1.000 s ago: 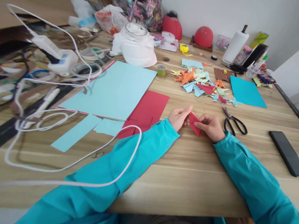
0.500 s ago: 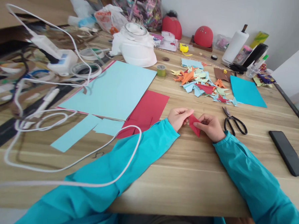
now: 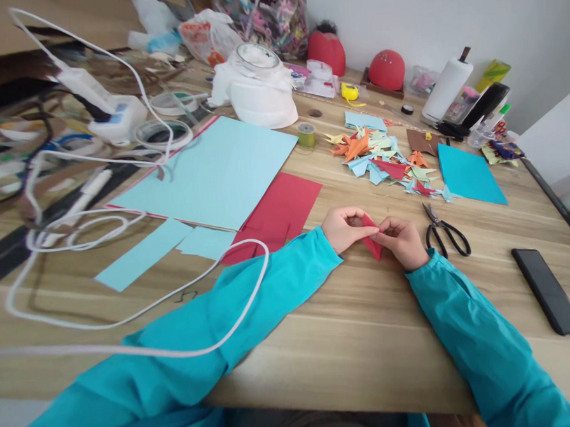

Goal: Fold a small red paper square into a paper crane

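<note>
A small folded piece of red paper is pinched between both hands, just above the wooden table. My left hand grips it from the left, thumb laid across its middle. From the right, my right hand pinches it, thumb and fingertips meeting the left thumb at the fold. The paper's lower tip points down between the hands; my fingers hide part of its upper half. Black-handled scissors lie just right of my right hand. Beyond the hands is a pile of folded paper cranes in several colours.
Left of my hands lie red paper, a large light-blue sheet and cut strips. A white cable loops over my left sleeve. At right is a black phone; behind, a thread spool and a blue sheet.
My left thumb has moved right and down over the red paper, and the right thumb has shifted up to meet it. Things on the table stay where they were.
</note>
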`<state>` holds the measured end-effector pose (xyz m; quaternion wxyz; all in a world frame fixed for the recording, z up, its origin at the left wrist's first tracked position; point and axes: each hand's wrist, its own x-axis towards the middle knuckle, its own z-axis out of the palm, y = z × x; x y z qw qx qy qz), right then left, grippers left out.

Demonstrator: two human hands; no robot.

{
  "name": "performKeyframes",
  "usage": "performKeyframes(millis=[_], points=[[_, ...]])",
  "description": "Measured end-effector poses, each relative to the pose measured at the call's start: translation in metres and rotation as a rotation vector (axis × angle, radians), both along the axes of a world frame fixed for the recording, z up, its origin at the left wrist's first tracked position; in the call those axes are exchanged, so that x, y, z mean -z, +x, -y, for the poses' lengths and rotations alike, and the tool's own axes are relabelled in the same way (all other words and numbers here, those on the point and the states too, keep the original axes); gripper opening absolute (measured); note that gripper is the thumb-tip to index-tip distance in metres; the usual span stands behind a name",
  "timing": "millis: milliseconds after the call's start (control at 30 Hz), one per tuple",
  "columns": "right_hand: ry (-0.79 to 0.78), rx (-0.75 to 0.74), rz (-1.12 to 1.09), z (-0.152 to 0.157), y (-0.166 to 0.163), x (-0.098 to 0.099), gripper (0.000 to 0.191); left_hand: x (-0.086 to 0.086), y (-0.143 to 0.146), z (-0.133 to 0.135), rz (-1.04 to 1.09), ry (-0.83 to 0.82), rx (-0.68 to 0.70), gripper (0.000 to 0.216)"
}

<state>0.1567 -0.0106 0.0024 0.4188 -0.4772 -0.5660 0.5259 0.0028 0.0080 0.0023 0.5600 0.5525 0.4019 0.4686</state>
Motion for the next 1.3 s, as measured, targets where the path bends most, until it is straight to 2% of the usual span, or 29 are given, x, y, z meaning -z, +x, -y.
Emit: performKeyframes(millis=[167,333,567,667,800,867,1067,1300], points=[[0.026,-0.018,0.041,0.000,0.000,0.000,0.028,0.003,-0.001,0.000,-0.085,0.094,0.016,0.028],[0.014,-0.040,0.053,0.001,0.000,-0.003,0.030,0.002,-0.002,0.001,-0.111,0.084,0.015,0.046],[0.007,-0.040,0.043,0.002,-0.002,-0.005,0.030,-0.003,-0.002,0.002,-0.100,0.007,-0.042,0.053],[-0.008,-0.003,0.012,0.001,-0.001,-0.004,0.030,-0.003,-0.002,0.002,-0.013,-0.018,-0.006,0.048],[-0.031,0.041,-0.024,0.000,-0.001,-0.003,0.031,-0.003,0.000,0.003,0.024,0.079,0.069,0.034],[-0.035,0.051,-0.024,0.000,-0.001,-0.004,0.031,-0.003,0.000,0.003,0.007,0.099,0.058,0.030],[0.039,-0.041,0.132,0.002,-0.003,-0.010,0.033,0.002,-0.001,-0.001,0.001,0.009,-0.050,0.029],[0.051,-0.041,0.144,0.002,-0.002,-0.007,0.036,0.004,-0.001,0.000,-0.075,0.032,0.031,0.025]])
